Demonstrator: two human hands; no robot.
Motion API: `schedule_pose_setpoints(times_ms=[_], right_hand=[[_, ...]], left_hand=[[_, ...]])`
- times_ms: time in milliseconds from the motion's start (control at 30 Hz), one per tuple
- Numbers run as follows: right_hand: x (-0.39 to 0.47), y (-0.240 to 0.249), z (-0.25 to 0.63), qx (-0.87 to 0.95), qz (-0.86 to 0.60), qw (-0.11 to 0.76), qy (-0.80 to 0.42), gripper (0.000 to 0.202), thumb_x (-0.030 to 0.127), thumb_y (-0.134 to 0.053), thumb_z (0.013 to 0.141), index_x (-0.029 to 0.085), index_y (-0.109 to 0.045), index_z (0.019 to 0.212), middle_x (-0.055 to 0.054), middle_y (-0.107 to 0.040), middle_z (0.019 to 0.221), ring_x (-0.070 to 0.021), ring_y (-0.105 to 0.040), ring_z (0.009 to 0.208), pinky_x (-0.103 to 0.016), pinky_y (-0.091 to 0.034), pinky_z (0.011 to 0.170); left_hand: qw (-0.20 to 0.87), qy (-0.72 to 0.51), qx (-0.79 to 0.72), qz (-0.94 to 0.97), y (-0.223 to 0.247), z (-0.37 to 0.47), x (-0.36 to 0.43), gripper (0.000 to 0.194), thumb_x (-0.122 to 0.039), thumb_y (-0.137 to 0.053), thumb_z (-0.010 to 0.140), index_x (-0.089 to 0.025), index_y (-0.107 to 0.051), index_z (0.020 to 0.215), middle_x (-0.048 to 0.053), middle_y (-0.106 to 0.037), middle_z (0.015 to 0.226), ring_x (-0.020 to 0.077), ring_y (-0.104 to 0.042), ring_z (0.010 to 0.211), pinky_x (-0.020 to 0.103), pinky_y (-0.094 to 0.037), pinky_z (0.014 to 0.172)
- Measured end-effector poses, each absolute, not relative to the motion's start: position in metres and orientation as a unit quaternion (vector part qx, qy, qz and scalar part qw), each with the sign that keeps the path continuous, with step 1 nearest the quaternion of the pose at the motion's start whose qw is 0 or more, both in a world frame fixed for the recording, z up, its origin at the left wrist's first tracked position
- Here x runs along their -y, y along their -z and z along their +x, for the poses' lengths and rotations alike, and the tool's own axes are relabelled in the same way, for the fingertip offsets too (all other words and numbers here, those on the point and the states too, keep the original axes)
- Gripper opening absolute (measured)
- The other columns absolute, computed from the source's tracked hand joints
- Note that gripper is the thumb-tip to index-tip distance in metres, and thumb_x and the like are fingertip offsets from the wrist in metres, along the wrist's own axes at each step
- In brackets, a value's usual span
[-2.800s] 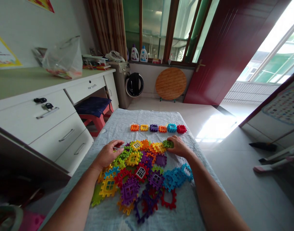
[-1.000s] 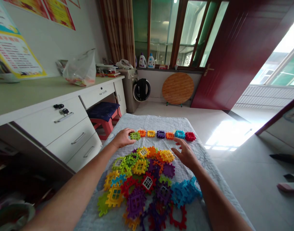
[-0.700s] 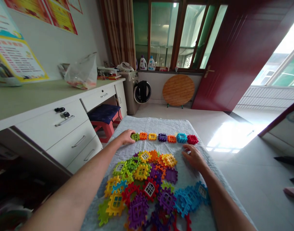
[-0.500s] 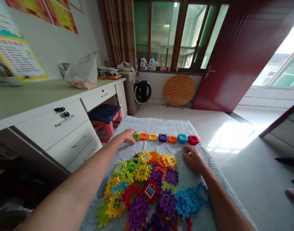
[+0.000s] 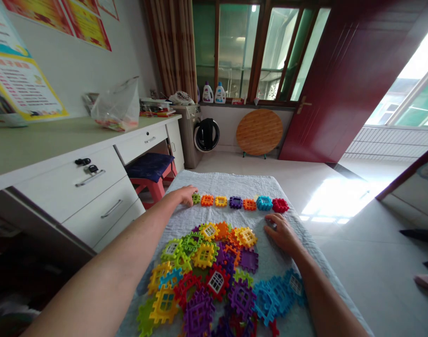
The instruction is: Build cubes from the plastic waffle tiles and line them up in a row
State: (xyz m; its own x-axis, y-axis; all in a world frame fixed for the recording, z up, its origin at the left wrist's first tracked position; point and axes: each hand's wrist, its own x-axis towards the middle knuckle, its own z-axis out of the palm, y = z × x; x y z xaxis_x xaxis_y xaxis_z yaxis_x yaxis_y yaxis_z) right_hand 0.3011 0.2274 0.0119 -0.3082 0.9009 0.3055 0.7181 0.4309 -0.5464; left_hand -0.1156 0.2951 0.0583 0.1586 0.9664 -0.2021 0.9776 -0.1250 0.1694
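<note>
Inside the clear plastic bag sit blurred orange-red contents.

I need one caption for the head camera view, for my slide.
Left hand at the green block ending a seven-piece row, beyond a mixed pile of pieces.

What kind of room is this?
Probably a room in a home, perhaps a utility or play area: a washing machine and detergent bottles stand by the window, and colourful toy pieces cover much of the cloth.
</note>
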Motion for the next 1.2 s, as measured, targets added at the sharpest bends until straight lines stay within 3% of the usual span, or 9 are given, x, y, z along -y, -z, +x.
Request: schedule_pose_setpoints(times_ms=[300,567,1200], right_hand=[[-0.228,-0.012,0.301,0.794,-0.51,0.289,-0.162,0.031,0.031,-0.054,0.076,0.017,-0.063,0.102,-0.01,-0.06,0.104,-0.0235,-0.057,0.096,-0.039,-0.045,0.088],[-0.228,-0.011,0.301,0.797,-0.508,0.288,-0.155,0.032,0.031,-0.054,0.077,0.015,-0.063,0.102,-0.01,-0.06,0.104,-0.0231,-0.057,0.095,-0.038,-0.045,0.088],[-0.23,-0.008,0.303,0.797,-0.511,0.281,-0.159,0.03,0.032,-0.054,0.077,0.017,-0.062,0.102,-0.009,-0.059,0.106,-0.0231,-0.056,0.097,-0.037,-0.044,0.091]], left_hand=[[0.138,0.03,-0.645,0.751,-0.053,-0.113,-0.303,0.055,-0.012,-0.063,0.04,-0.02,-0.066,0.095,0.005,-0.064,0.108,0.0252,-0.062,0.09,0.026,-0.05,0.073],[0.131,0.026,-0.638,0.758,-0.052,-0.11,-0.301,0.064,-0.01,-0.06,0.042,-0.017,-0.064,0.105,0.007,-0.061,0.115,0.026,-0.062,0.094,0.026,-0.05,0.077],[0.11,0.086,-0.648,0.749,-0.059,-0.103,-0.3,0.067,-0.007,-0.064,0.043,-0.016,-0.063,0.109,0.01,-0.062,0.117,0.0278,-0.063,0.097,0.026,-0.049,0.08]])
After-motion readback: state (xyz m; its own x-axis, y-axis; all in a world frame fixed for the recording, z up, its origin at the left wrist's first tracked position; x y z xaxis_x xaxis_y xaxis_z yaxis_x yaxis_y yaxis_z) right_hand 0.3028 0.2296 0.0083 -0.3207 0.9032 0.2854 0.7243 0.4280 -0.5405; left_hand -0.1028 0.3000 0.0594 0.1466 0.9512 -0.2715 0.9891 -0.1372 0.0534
